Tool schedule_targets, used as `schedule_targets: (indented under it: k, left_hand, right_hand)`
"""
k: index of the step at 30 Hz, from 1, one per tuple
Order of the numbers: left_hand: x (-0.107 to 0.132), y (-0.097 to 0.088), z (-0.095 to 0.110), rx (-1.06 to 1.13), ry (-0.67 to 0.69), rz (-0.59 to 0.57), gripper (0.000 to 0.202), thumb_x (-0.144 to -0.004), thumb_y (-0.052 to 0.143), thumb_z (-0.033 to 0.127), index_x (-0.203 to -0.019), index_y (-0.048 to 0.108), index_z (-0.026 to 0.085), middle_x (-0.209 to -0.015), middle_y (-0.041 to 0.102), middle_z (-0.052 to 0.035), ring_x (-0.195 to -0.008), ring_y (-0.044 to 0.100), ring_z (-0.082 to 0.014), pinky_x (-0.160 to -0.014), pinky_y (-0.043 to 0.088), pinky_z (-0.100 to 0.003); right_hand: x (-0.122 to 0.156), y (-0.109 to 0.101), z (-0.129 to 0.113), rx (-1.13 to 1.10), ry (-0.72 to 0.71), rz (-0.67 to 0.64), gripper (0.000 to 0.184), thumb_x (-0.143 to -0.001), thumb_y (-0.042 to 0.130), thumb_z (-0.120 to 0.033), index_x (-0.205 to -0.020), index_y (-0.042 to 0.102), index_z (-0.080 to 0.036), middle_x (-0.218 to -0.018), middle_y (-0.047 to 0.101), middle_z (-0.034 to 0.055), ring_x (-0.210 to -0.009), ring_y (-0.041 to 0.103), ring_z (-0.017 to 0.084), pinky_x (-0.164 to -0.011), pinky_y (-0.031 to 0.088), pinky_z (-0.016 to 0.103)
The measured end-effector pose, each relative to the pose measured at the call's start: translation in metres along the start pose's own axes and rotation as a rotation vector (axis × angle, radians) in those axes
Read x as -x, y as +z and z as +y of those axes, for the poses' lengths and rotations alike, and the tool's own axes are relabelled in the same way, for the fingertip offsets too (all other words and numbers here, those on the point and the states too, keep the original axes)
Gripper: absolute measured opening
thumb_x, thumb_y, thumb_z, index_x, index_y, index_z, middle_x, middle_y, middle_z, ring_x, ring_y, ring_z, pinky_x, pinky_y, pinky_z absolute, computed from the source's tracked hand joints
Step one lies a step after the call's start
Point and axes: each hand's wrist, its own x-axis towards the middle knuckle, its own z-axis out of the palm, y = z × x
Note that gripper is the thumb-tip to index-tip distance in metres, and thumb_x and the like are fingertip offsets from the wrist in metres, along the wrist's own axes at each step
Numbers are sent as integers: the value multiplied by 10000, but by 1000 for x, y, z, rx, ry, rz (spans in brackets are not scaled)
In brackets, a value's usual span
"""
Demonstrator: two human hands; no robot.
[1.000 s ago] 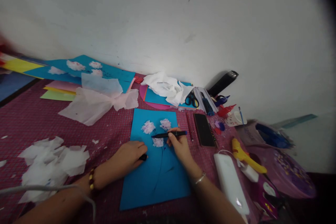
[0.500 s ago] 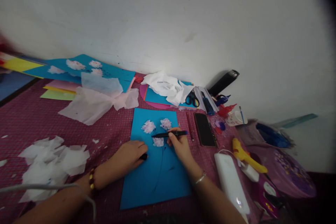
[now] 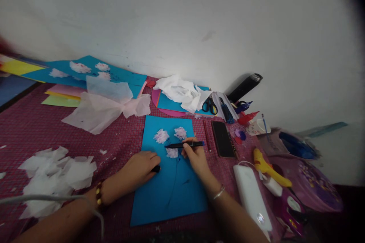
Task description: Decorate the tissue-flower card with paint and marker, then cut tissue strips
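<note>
My right hand is closed around a dark marker pen, held nearly level with its tip pointing left among three pale tissue-paper flowers. Those flowers sit on the upper part of a blue sheet, with thin dark stem lines drawn below them. Resting on the sheet's left edge, my left hand has curled fingers around a small black pen cap.
Crumpled white tissue lies left, pink tissue sheets behind it. To the right are a phone, a white power strip and a yellow glue gun. Scissors lie near the wall. A grey cable crosses lower left.
The view has shifted very slightly. Both hands, the marker pen and the blue sheet keep almost the same positions.
</note>
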Motion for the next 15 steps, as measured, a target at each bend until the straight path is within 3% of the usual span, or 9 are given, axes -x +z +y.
schedule_targets:
  k: [15]
  left_hand:
    - [-1,0,1,3,-2,2,81,-884,599,111,-875,584,189,-905,665,-39,-838,617,-216,-717,419,-320]
  right_hand:
    - [0,0,0,6,1,-2,250,-809,701,-445,-890,613,-225,-565,592,-41,-505,551,152,-495,435,272]
